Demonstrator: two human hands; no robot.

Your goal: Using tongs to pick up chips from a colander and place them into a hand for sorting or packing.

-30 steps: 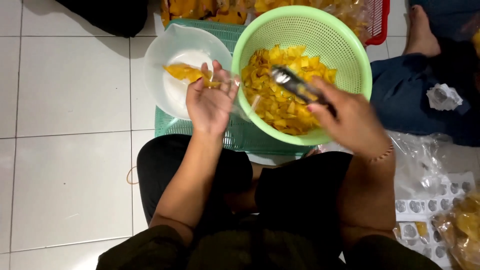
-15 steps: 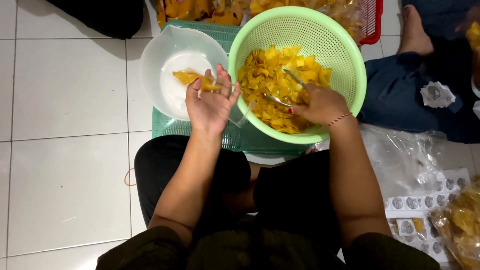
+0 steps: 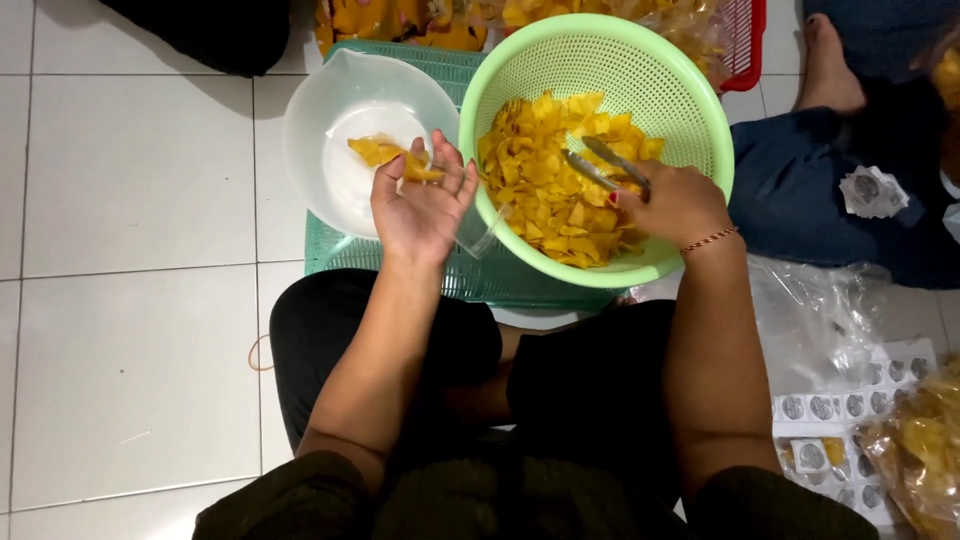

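Observation:
My right hand (image 3: 672, 203) grips metal tongs (image 3: 603, 165) whose tips dip into the yellow chips (image 3: 545, 180) piled in a light green colander basket (image 3: 680, 90). My left hand (image 3: 423, 200) is palm up beside the basket, fingers spread, touching a few chips at the edge of a white bowl (image 3: 330, 110). A small heap of chips (image 3: 378, 150) lies inside that bowl. A clear plastic bag (image 3: 487, 232) hangs between my left hand and the basket rim.
Bowl and basket rest on a green slotted tray (image 3: 400, 270) on white floor tiles. Another person's leg and bare foot (image 3: 825, 60) lie at upper right. Sheets of round stickers (image 3: 850, 410) and bagged chips (image 3: 925, 450) sit at lower right. A red basket (image 3: 748, 45) stands behind.
My right hand has lowered the tongs from above the basket's near side into the chips. My left hand stayed by the white bowl, opening slightly.

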